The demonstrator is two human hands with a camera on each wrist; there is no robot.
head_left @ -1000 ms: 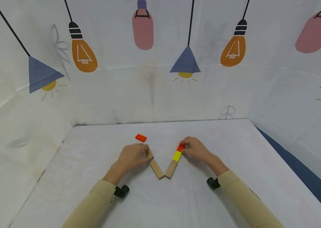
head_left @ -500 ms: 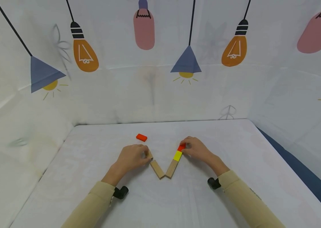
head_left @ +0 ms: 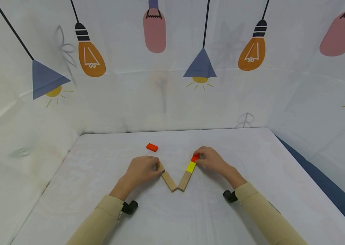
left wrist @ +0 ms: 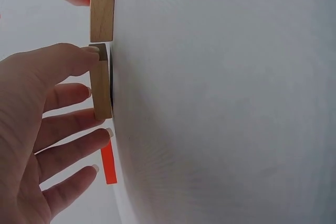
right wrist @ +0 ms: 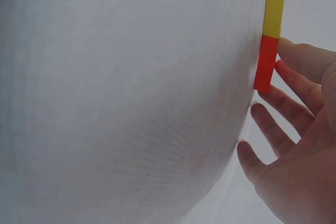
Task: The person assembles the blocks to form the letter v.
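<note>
Left fingers (left wrist: 65,65) pinch wooden block (left wrist: 102,88) between them — right fingers (right wrist: 290,109), red block (right wrist: 266,62)

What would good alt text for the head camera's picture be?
A person's left hand pinches a wooden block and their right hand a red block, at the tips of a V of blocks on a white table. A second red block lies apart, beyond the left hand.

No text, label, brand, number or sign can be read in any of the 3 current views.
</note>
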